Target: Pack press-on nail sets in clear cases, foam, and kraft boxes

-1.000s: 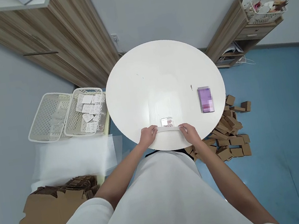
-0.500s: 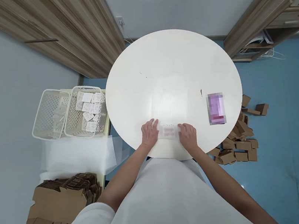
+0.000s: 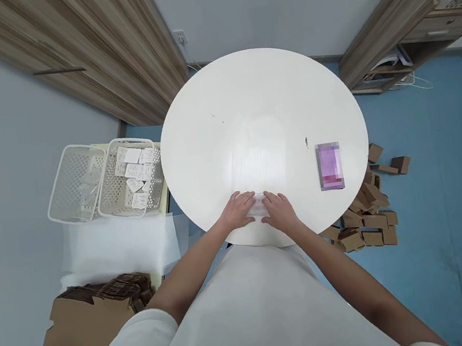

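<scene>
A small translucent packet lies flat near the front edge of the white oval table. On its left side rests my left hand, fingers spread, fingertips and thumb at the packet's edge. From the right, my right hand lies over the packet's other side, its fingers apart too. Both hands cover part of the packet, so its outline is partly hidden. Farther right on the table is a purple item, blurred by pixelation.
Two white baskets, a near one holding paper slips and one farther left, stand left of the table. Below them are translucent sheets and stacked flat cardboard. Small brown boxes lie on the floor at right.
My hands have moved inward toward each other and now cover the packet's sides, which showed more fully before. The whole view has shifted slightly.
</scene>
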Motion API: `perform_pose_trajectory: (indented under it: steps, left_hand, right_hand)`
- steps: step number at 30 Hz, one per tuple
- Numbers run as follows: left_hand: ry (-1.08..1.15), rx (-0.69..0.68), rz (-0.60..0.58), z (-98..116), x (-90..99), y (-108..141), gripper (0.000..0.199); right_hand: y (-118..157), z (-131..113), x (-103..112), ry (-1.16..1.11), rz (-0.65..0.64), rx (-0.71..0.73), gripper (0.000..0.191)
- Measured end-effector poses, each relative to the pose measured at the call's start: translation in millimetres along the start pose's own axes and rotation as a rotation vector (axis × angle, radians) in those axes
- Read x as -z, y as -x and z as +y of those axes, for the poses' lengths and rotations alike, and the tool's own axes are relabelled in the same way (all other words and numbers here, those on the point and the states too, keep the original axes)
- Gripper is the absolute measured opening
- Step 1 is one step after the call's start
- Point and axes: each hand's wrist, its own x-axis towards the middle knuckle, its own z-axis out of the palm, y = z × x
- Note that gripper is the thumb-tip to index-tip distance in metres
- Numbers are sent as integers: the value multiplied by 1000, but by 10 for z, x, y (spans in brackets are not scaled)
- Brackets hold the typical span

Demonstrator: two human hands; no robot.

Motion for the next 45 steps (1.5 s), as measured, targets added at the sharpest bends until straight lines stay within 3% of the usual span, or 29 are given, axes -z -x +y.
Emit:
perform_pose_trajectory:
  steps: [5, 12, 16, 20, 26, 34, 41, 45]
  left_hand:
    - [-59, -7, 55, 52, -94, 50, 45]
    - [-80, -34, -39, 174, -172, 419, 35]
    - [-89, -38, -43, 217, -160, 477, 30]
    - [-64, -22, -2, 210, -85, 460, 27]
    - [115, 112, 15, 128, 3, 487, 41]
    - [350, 345, 36, -82, 66, 315, 27]
    - [331, 547, -12, -267, 109, 229, 26]
    - [106, 615, 39, -230, 105, 225, 29]
  right_hand:
    - [84, -130, -114, 86, 25, -32, 44]
    - [527, -394, -301, 78, -3, -58, 40]
    - [634, -458, -280, 92, 45, -88, 28]
    - [541, -465, -122, 132, 50, -102, 21]
    - [318, -417, 88, 159, -41, -109, 20]
    - [64, -218, 237, -113, -89, -222, 23]
    - [-93, 53, 176, -105, -28, -242, 30]
    - [-90, 180, 110, 51, 98, -262, 29]
